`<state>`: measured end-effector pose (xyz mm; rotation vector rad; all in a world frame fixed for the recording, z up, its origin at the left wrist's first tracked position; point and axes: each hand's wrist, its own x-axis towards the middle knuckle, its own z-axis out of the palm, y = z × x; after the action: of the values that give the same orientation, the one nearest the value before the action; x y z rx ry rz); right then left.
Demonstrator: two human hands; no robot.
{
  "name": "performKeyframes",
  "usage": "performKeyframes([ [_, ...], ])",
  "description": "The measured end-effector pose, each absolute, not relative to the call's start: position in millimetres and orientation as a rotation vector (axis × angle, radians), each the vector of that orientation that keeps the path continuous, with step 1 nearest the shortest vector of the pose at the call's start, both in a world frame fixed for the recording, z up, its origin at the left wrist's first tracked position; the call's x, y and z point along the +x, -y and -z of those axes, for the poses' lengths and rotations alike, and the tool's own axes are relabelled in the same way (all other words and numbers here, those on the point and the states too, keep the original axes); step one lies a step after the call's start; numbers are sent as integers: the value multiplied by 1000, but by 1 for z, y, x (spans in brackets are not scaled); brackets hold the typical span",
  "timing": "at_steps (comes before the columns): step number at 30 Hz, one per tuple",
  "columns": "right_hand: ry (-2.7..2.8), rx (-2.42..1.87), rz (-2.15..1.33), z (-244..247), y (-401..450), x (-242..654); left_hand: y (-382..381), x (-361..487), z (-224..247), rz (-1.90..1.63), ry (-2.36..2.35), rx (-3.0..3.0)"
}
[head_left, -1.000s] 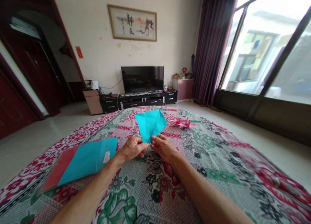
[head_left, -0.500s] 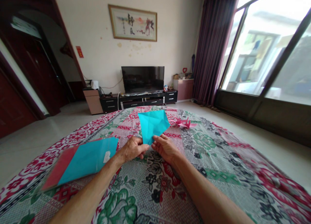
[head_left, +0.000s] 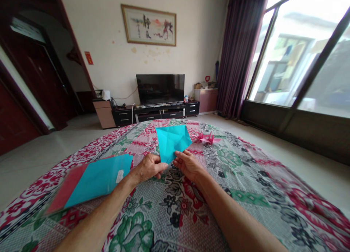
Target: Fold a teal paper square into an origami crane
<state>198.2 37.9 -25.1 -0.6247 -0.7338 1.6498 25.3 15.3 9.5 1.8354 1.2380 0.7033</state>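
A folded sheet of turquoise paper (head_left: 172,141), kite-shaped with crease lines across it, is held up over the table with its narrow end toward me. My left hand (head_left: 151,168) pinches it at the lower left, near that narrow end. On the lower right edge, my right hand (head_left: 188,165) grips the paper between thumb and fingers. Just beyond it to the right lie pink folded-paper cranes (head_left: 206,138). To the left of my left forearm is a clear packet of turquoise and red paper sheets (head_left: 95,181) with a white label.
A patterned cloth (head_left: 226,208) covers the round table. Past its far edge stand a low black cabinet (head_left: 158,115) and a television (head_left: 160,89). A dark curtain (head_left: 235,55) and a large window are on the right, with doors on the left.
My right hand has slid slightly up and right along the paper's lower right edge. My left hand stays at the narrow end, and the packet and cranes have not moved.
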Motion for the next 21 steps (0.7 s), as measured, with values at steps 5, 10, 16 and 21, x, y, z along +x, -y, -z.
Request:
performKeyframes([
  [5, 730, -635, -1646, 24, -37, 197, -14, 26, -11, -705, -1239, 1836],
  [10, 690, -636, -1638, 25, -40, 200, -12, 27, -11, -687, -1250, 1854],
  [16, 723, -745, -1564, 23, -45, 210, -15, 25, -3, -609, -1247, 1812],
  [21, 735, -812, -1519, 23, -46, 214, -15, 26, -1, -579, -1271, 1838],
])
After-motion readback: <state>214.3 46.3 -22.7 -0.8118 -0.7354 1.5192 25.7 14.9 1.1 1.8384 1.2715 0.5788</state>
